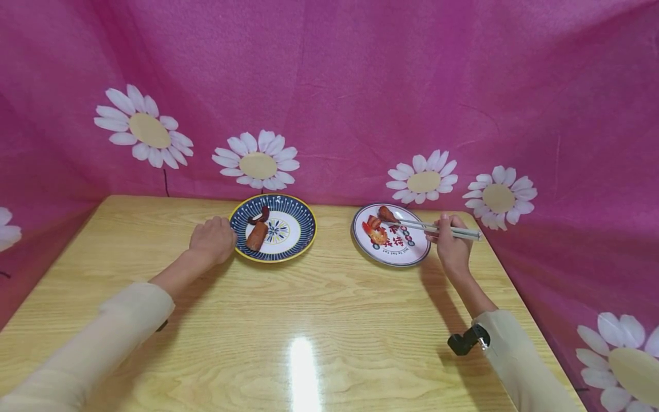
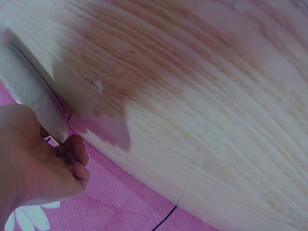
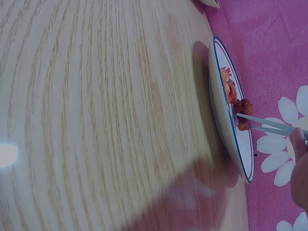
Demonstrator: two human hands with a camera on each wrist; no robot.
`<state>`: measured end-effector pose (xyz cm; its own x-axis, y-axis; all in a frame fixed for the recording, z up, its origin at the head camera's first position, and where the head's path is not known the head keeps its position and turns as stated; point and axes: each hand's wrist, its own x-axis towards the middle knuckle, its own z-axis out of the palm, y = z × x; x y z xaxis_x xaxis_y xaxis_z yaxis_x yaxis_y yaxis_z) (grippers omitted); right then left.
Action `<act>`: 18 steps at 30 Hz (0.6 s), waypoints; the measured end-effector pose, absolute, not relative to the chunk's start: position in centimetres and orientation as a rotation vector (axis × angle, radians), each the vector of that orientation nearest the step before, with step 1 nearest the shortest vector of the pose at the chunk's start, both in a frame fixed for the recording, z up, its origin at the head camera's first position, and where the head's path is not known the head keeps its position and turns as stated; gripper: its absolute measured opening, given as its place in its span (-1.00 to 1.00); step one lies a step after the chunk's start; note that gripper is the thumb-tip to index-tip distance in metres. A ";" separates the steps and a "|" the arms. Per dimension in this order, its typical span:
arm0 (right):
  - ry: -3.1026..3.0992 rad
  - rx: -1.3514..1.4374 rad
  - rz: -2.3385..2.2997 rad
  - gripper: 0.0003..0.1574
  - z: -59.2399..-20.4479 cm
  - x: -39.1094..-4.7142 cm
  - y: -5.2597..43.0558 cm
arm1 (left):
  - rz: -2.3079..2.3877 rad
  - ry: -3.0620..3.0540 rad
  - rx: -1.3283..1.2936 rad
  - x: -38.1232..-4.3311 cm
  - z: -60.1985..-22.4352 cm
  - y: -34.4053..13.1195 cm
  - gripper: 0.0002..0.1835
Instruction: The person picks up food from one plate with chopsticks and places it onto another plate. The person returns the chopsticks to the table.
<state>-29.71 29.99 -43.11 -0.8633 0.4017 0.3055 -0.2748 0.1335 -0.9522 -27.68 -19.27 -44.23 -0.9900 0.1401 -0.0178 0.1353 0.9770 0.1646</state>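
Note:
My left hand (image 1: 213, 240) pinches the left rim of a blue-patterned plate (image 1: 304, 223) with a yellow edge; in the left wrist view its curled fingers (image 2: 77, 154) meet that rim. On this plate lie a brown sausage-like piece (image 1: 256, 236) and a dark curved piece (image 1: 261, 216). My right hand (image 1: 453, 246) grips a pair of chopsticks (image 1: 445, 229) that reaches over a white plate (image 1: 396, 257) with red characters. Their tips are at a small brown drumstick-like piece (image 1: 387, 214), seen also in the right wrist view (image 3: 244, 107). Beside it sits a red and orange shrimp-like piece (image 1: 376, 233).
Both plates stand near the back edge of a wood-grain table (image 1: 288, 309). Behind and beside it hangs a magenta cloth (image 1: 334, 103) printed with white daisies. A black wrist camera mount (image 1: 465, 340) sits at the right sleeve.

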 end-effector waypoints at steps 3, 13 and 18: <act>-1.941 -0.134 1.772 -0.62 -43.1 -29.7 30.0 | 0.255 3.093 0.214 -27.7 -44.3 -19.3 -0.66; -2.016 -0.140 1.771 -0.60 -40.9 -28.2 28.8 | 0.241 3.091 0.215 -27.8 -44.4 -19.3 -0.66; -1.982 -0.139 1.772 -0.62 -42.1 -28.9 29.2 | 0.237 3.090 0.219 -27.7 -44.4 -19.3 -0.65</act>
